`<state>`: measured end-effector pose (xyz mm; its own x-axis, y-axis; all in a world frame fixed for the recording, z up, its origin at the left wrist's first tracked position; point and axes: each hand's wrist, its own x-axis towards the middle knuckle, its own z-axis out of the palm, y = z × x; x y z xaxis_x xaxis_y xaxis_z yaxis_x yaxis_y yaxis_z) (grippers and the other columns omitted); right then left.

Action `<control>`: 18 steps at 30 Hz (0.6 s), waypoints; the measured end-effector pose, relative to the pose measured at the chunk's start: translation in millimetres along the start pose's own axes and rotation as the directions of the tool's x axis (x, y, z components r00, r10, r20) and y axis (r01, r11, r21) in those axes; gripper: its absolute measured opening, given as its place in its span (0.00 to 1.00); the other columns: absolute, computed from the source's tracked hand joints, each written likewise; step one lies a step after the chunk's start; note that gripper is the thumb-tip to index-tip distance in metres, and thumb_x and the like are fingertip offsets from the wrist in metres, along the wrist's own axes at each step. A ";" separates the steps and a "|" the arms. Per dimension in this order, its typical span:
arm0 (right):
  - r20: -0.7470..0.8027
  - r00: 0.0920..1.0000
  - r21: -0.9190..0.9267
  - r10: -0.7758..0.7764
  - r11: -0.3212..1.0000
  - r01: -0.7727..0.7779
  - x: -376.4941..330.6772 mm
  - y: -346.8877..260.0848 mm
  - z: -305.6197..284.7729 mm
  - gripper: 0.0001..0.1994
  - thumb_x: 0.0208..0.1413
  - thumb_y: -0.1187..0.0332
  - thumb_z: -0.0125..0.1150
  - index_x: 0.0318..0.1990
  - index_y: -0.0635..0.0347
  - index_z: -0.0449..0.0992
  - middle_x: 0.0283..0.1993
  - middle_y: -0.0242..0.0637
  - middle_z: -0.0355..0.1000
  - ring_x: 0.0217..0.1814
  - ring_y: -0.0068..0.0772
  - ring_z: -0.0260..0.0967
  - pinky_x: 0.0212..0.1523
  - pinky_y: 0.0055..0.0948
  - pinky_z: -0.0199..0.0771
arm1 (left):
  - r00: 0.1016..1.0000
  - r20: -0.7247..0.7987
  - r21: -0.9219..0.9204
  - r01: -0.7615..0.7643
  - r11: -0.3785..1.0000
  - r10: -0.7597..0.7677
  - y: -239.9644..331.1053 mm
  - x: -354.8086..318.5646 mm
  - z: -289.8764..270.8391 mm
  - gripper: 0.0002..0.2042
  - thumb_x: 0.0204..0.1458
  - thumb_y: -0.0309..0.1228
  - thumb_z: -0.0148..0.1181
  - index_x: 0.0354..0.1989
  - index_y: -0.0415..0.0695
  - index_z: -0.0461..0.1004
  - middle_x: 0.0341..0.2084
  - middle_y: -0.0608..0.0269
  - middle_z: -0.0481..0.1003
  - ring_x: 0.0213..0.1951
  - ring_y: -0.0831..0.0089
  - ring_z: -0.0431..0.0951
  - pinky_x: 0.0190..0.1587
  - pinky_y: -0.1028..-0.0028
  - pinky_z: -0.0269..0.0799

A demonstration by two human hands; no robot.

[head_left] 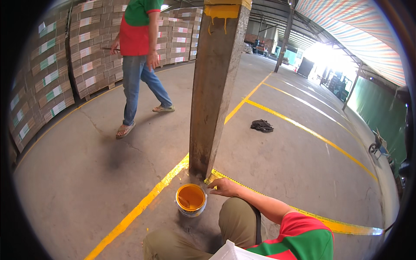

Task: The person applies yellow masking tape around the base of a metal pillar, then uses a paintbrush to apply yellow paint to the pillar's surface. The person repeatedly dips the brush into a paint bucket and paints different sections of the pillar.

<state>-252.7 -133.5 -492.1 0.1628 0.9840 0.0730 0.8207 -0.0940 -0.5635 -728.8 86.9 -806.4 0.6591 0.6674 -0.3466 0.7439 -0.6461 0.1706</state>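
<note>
1 right hand point(223, 187) — low; beside bucket point(191, 212)

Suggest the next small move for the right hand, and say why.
Probably a short, careful move of the right hand toward the near end of the yellow line at the foot of the pillar, keeping clear of the open paint can. The hand is close to that end, and the can stands just beside it, so a sideways swing could knock it.

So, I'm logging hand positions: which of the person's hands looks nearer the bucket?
Right, of what shows: the right hand is just to the right of the bucket, by the post's foot. The left hand is out of view.
</note>
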 end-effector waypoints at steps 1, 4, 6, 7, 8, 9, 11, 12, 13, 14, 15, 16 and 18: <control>-0.017 1.000 -0.044 -0.011 0.999 0.010 -1.2 2.9 0.2 0.18 0.59 0.60 0.69 0.53 0.57 0.82 0.46 0.47 0.81 0.48 0.47 0.79 0.50 0.42 0.78 | 1.000 0.002 0.000 -0.001 1.000 0.001 0.0 -0.8 1.2 0.29 0.66 0.46 0.48 0.71 0.42 0.63 0.67 0.51 0.67 0.70 0.51 0.60 0.73 0.54 0.51; -0.059 0.998 0.017 -0.012 1.000 0.013 -8.1 11.5 -1.1 0.17 0.60 0.60 0.68 0.52 0.58 0.82 0.47 0.47 0.80 0.45 0.47 0.78 0.48 0.41 0.78 | 1.000 0.010 -0.003 0.005 1.000 -0.005 -1.7 -2.3 5.1 0.28 0.67 0.45 0.47 0.71 0.42 0.64 0.67 0.51 0.68 0.70 0.52 0.62 0.73 0.55 0.52; -0.066 0.998 -0.004 -0.024 1.000 0.024 -10.8 14.2 0.3 0.17 0.60 0.58 0.69 0.52 0.57 0.82 0.48 0.46 0.80 0.42 0.45 0.78 0.46 0.41 0.78 | 1.000 0.018 -0.008 0.002 1.000 -0.001 -1.0 -6.5 8.1 0.27 0.67 0.44 0.47 0.71 0.42 0.65 0.66 0.51 0.69 0.69 0.53 0.64 0.73 0.56 0.54; -0.066 0.998 0.006 -0.003 1.000 0.004 -11.8 14.3 1.6 0.17 0.60 0.58 0.69 0.52 0.57 0.82 0.48 0.46 0.80 0.42 0.45 0.79 0.46 0.41 0.78 | 1.000 0.023 -0.013 0.003 1.000 -0.002 -0.2 -9.8 8.2 0.27 0.68 0.44 0.47 0.70 0.42 0.65 0.66 0.51 0.69 0.69 0.53 0.64 0.73 0.57 0.54; -0.057 0.998 -0.001 0.016 1.000 -0.017 -11.7 14.3 2.2 0.17 0.60 0.58 0.69 0.52 0.57 0.82 0.48 0.46 0.80 0.42 0.45 0.79 0.46 0.41 0.78 | 1.000 0.022 -0.016 0.004 1.000 -0.003 2.7 -14.0 7.4 0.26 0.68 0.43 0.47 0.70 0.42 0.65 0.66 0.51 0.70 0.69 0.54 0.65 0.72 0.57 0.55; -0.072 0.997 -0.020 0.003 1.000 -0.005 -11.7 13.9 2.8 0.17 0.60 0.58 0.69 0.52 0.57 0.82 0.49 0.46 0.80 0.43 0.45 0.79 0.46 0.41 0.78 | 1.000 0.027 -0.025 0.003 1.000 -0.002 5.8 -19.3 4.5 0.26 0.68 0.43 0.47 0.70 0.42 0.65 0.65 0.52 0.70 0.68 0.54 0.66 0.72 0.58 0.55; -0.092 0.996 -0.032 -0.018 0.999 0.015 -8.8 14.3 3.2 0.18 0.59 0.58 0.70 0.53 0.56 0.82 0.49 0.46 0.80 0.43 0.45 0.79 0.47 0.41 0.79 | 1.000 0.027 -0.057 -0.007 0.998 0.008 16.2 -27.6 -6.9 0.25 0.68 0.42 0.46 0.70 0.43 0.66 0.65 0.52 0.71 0.68 0.55 0.67 0.72 0.59 0.57; -0.052 0.998 -0.081 0.019 0.996 -0.024 -7.1 14.9 3.8 0.18 0.59 0.58 0.70 0.53 0.56 0.81 0.49 0.46 0.80 0.43 0.45 0.79 0.47 0.41 0.79 | 1.000 0.018 -0.090 -0.014 0.996 0.016 22.9 -33.2 -15.5 0.25 0.69 0.42 0.46 0.70 0.43 0.66 0.64 0.52 0.71 0.68 0.55 0.67 0.72 0.59 0.57; -0.074 0.996 0.008 0.055 0.998 -0.055 -6.3 16.5 2.9 0.17 0.58 0.60 0.71 0.52 0.56 0.82 0.48 0.46 0.80 0.45 0.45 0.79 0.49 0.42 0.78 | 1.000 0.006 -0.139 -0.027 0.990 0.028 29.2 -33.0 -28.7 0.25 0.69 0.41 0.46 0.70 0.43 0.66 0.64 0.52 0.72 0.68 0.56 0.68 0.72 0.60 0.58; 0.008 0.985 0.054 0.173 0.983 -0.173 -5.8 17.1 4.0 0.17 0.56 0.62 0.72 0.52 0.55 0.82 0.47 0.47 0.80 0.48 0.46 0.79 0.50 0.42 0.78 | 0.999 -0.004 -0.206 -0.033 0.978 0.033 35.4 -27.4 -45.1 0.24 0.69 0.41 0.46 0.70 0.43 0.66 0.64 0.52 0.72 0.67 0.56 0.69 0.72 0.60 0.58; -0.033 0.993 -0.029 0.117 0.993 -0.118 -5.7 17.7 3.2 0.19 0.56 0.63 0.73 0.54 0.54 0.80 0.44 0.47 0.80 0.44 0.43 0.79 0.47 0.41 0.79 | 1.000 -0.020 -0.308 -0.015 0.951 0.009 37.4 -18.6 -67.2 0.24 0.69 0.41 0.46 0.70 0.43 0.67 0.64 0.52 0.72 0.67 0.56 0.69 0.72 0.60 0.59; -0.008 0.950 0.035 0.311 0.950 -0.310 -7.1 17.1 3.5 0.20 0.56 0.62 0.73 0.55 0.56 0.80 0.42 0.48 0.80 0.40 0.42 0.80 0.43 0.41 0.80 | 0.992 -0.124 -0.442 -0.022 0.897 -0.037 38.7 -11.2 -91.2 0.24 0.69 0.40 0.45 0.69 0.43 0.67 0.63 0.52 0.73 0.67 0.57 0.70 0.72 0.61 0.60; -0.016 0.968 -0.012 0.250 0.968 -0.250 -9.9 14.7 1.2 0.19 0.57 0.67 0.72 0.54 0.60 0.80 0.42 0.47 0.80 0.38 0.38 0.79 0.41 0.38 0.79 | 0.953 -0.263 -0.809 -0.133 0.573 -0.150 34.8 -10.6 -139.8 0.29 0.68 0.48 0.50 0.69 0.37 0.65 0.56 0.48 0.78 0.58 0.56 0.78 0.63 0.58 0.70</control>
<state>-242.9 -144.4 -502.1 0.3711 0.9268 -0.0569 0.7604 -0.3385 -0.5543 -694.5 109.1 -667.8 0.5460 0.8301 -0.1136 0.4277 -0.1596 0.8897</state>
